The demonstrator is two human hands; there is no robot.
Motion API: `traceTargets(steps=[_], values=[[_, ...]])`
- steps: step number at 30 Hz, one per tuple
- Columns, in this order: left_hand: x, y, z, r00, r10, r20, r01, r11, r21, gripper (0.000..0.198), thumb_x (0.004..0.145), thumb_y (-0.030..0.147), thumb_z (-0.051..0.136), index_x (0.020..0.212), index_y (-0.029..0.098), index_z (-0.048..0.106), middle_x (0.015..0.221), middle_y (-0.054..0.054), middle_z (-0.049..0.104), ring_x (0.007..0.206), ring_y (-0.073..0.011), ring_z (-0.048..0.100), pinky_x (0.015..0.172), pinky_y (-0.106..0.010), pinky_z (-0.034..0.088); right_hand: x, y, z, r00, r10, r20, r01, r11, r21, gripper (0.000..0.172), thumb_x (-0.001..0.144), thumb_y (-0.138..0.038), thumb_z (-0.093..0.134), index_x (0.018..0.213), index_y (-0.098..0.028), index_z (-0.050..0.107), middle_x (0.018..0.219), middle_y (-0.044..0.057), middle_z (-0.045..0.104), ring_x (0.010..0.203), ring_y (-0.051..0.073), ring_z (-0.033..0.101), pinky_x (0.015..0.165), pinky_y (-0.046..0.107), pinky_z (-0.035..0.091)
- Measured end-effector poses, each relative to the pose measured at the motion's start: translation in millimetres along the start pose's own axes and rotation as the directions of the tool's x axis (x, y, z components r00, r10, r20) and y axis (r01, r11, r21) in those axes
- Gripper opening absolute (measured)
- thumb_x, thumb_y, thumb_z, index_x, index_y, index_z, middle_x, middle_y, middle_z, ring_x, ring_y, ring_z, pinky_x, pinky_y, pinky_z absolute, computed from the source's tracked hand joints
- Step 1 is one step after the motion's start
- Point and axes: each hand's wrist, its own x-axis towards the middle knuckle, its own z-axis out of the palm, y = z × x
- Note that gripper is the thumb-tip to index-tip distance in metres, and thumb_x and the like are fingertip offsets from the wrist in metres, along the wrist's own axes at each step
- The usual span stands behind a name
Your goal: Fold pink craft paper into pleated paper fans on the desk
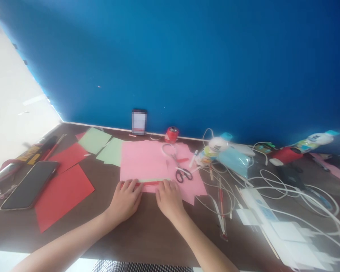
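Note:
A narrow red paper strip (pixel 150 184), with a pale green edge along its far side, lies across the near part of the pink paper sheets (pixel 144 160). My left hand (pixel 127 198) holds its left end down, fingers bent over it. At the other end my right hand (pixel 170 198) grips the strip the same way, thumb on the near side. Whether the strip is folded or rolled I cannot tell. Just beyond my right hand, black-handled scissors (pixel 183 175) rest on the pink sheets.
Red sheets (pixel 65 196), green sheets (pixel 95 140) and a dark phone (pixel 30 185) lie to the left. A red tape roll (pixel 172 134) and an upright phone (pixel 139 121) stand near the blue wall. Glue bottles (pixel 215 147), white cables and a power strip (pixel 283 230) crowd the right.

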Motion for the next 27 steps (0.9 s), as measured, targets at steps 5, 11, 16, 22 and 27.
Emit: traceTargets(steps=[5,11,16,22,27], values=[[7,-12,-1.0,0.999,0.012,-0.032,-0.014,0.998,-0.066,0.022,0.085,0.02,0.044,0.099,0.023,0.06,0.103,-0.006,0.06,0.093,-0.0207,0.054,0.08,-0.035,0.037,1,5,4,1.0,-0.003,-0.02,0.003,1.0,0.026,0.023,0.083,-0.021,0.046,0.104,-0.016,0.056,0.099,0.011,0.056,0.084,0.022,0.048,0.076,0.035,0.031],[12,-29,-0.2,0.997,0.074,-0.012,-0.075,0.995,-0.067,0.021,0.088,0.023,0.041,0.097,0.023,0.06,0.098,-0.006,0.062,0.091,-0.0203,0.055,0.079,-0.033,0.038,4,12,2,0.999,-0.034,-0.016,0.035,0.998,0.05,0.017,0.087,-0.028,0.047,0.093,-0.018,0.06,0.085,0.006,0.059,0.08,0.021,0.049,0.08,0.036,0.03],[14,-39,1.2,0.988,0.154,-0.002,-0.154,0.987,-0.056,0.023,0.088,0.015,0.041,0.096,0.023,0.061,0.094,-0.004,0.064,0.088,-0.0185,0.056,0.076,-0.031,0.037,7,18,1,0.997,-0.058,-0.051,0.062,0.994,0.092,0.017,0.088,-0.027,0.048,0.082,-0.019,0.062,0.078,0.003,0.06,0.075,0.018,0.049,0.088,0.038,0.026],[16,-52,4.5,0.98,0.198,-0.02,-0.199,0.977,-0.07,0.025,0.089,0.015,0.039,0.094,0.021,0.062,0.083,-0.005,0.065,0.078,-0.0178,0.056,0.067,-0.029,0.038,7,22,4,0.992,-0.077,-0.098,0.094,0.979,0.179,0.012,0.085,-0.023,0.051,0.083,-0.019,0.062,0.079,0.003,0.062,0.08,0.019,0.05,0.09,0.038,0.027],[18,-60,7.9,0.978,0.165,-0.126,-0.185,0.967,-0.173,0.026,0.091,0.025,0.039,0.093,0.02,0.064,0.078,-0.005,0.066,0.073,-0.0164,0.059,0.067,-0.028,0.041,7,26,5,0.988,-0.041,-0.146,0.082,0.956,0.282,0.021,0.088,-0.015,0.044,0.084,-0.02,0.064,0.077,0.003,0.064,0.076,0.017,0.053,0.08,0.031,0.034]])
